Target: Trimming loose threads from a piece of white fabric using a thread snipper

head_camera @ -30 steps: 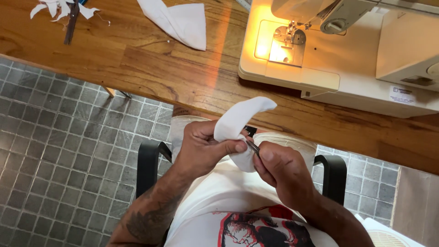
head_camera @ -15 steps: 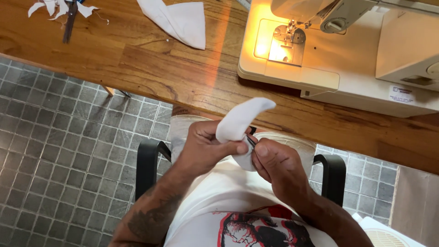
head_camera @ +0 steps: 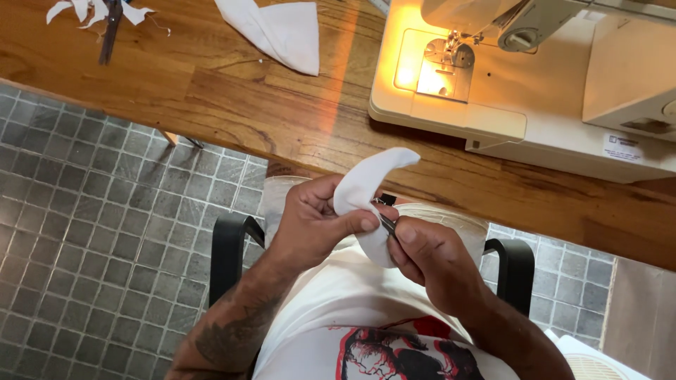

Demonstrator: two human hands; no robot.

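A curved piece of white fabric (head_camera: 370,190) is pinched between the thumb and fingers of the left hand (head_camera: 313,225), its tip rising above the knuckles. Touching its lower edge, the right hand (head_camera: 433,257) is closed around a small dark tool (head_camera: 387,222). Beyond both hands runs a wooden table (head_camera: 232,98) bearing a lit cream sewing machine (head_camera: 521,77), folded white cloth (head_camera: 274,32) and scraps (head_camera: 91,10). Beneath lie a black chair's arms (head_camera: 229,257) and grey tiled floor (head_camera: 77,232).

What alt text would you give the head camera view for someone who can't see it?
A seated person's left hand grips a curved white fabric piece while the right hand works a small dark tool against it. Ahead, a wooden table holds a lit cream sewing machine and white fabric scraps.
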